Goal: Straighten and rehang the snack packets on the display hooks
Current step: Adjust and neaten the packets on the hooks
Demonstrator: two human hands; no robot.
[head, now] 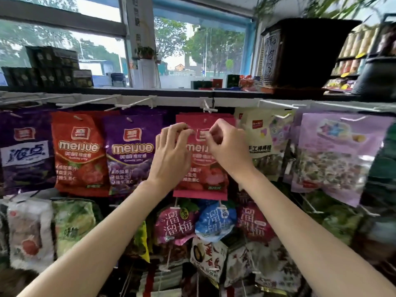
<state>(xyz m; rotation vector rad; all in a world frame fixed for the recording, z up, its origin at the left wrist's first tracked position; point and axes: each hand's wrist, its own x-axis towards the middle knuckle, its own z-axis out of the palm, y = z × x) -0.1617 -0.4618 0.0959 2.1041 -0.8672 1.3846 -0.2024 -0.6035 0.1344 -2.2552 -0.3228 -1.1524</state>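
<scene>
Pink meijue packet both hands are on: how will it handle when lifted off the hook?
The pink packet is probably floppy: a thin film pouch hanging flat. Likely light, since one thin hook holds the stack. Its glossy film may be slippery, so both hands' pinch near the top seems sensible.

Top row, left to right: dark purple packet point(25, 151) with a white label panel carrying blue script; orange-red packet point(80, 153) with cream lettering and a red berry picture; purple packet point(129, 151) with cream lettering and a grape picture; pink-red packet point(202, 168) with a strawberry picture; cream packet point(260, 138) with a small red logo; lilac packet point(336, 155) with speckled multicoloured contents. Below: magenta pouch point(174, 225), blue pouch point(216, 221), both with white characters. Display hooks point(137, 101) white.
</scene>
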